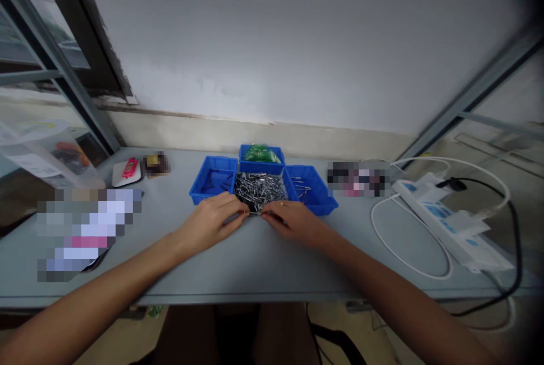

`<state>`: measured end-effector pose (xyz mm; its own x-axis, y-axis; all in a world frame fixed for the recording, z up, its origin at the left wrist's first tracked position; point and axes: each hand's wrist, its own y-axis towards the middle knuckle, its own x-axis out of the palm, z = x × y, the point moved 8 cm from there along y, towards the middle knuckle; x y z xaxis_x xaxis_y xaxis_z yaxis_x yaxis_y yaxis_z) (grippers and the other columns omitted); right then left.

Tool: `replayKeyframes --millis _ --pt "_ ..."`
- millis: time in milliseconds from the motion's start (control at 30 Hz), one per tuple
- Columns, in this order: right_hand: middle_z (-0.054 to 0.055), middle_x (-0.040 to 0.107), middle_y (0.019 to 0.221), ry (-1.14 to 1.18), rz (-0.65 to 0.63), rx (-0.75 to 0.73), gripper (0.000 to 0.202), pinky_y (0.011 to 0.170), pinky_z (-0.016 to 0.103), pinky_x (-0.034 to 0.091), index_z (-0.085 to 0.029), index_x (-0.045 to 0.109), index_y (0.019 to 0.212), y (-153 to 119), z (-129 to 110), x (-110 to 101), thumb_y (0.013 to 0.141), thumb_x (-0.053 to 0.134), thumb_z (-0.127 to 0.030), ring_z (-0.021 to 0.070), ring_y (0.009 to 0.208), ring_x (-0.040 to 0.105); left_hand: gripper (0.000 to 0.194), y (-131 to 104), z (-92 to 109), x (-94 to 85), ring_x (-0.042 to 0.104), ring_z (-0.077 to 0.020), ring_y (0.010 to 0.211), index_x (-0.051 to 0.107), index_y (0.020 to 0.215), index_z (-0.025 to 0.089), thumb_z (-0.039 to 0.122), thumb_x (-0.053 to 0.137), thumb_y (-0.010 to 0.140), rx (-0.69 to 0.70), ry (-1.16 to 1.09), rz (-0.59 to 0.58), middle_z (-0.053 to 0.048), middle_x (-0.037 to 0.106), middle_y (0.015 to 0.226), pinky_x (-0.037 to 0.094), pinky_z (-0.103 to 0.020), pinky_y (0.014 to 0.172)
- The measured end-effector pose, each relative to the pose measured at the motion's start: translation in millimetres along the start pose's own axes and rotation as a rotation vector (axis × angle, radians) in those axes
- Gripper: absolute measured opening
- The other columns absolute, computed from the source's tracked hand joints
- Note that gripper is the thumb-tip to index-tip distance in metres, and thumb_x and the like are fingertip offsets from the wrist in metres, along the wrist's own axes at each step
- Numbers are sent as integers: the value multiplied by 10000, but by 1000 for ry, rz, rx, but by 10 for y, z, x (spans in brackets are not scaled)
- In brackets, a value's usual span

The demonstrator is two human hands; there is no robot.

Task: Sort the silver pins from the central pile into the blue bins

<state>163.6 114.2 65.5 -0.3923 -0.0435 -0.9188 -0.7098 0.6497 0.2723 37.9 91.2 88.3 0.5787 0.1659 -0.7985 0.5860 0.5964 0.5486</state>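
My left hand (212, 219) and my right hand (295, 220) meet at the front of a pile of slim, shiny metal pins (261, 186). Fingertips of both are pinched on the two ends of one thin metal rod (254, 213), held level between them. Its exact kind is too small to make out. Left of the pile, a blue bin (204, 181) holds a few dark slender pieces. The blue bin on the right (317, 192) has several metal rods along its left side. Behind the pile, another blue bin (262, 166) contains green pieces (261, 153).
A white power strip (450, 226) with plugs and looping cables lies on the right of the grey table (263, 274). To the left are a phone-like object, blurred out, a white dish with a pink item (130, 168), and a clear plastic tub (51, 152). A wall rises behind.
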Motion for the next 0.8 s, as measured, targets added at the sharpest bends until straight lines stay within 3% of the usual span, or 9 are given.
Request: replayKeyframes --millis 500,800 --pt "59 680 888 -6 -46 10 216 753 280 460 -178 594 1007 -1 -29 20 938 409 -267 165 830 637 148 15 46 -38 583 -143 762 615 945 158 226 492 895 38 -17 36 -43 636 808 493 -269 668" --pt "61 678 866 -22 -48 -34 223 723 274 469 -168 585 1006 2 -90 50 948 387 -253 162 797 640 144 19 166 -96 592 -130 758 635 937 154 214 515 885 67 -148 69 -44 662 803 499 -253 671"
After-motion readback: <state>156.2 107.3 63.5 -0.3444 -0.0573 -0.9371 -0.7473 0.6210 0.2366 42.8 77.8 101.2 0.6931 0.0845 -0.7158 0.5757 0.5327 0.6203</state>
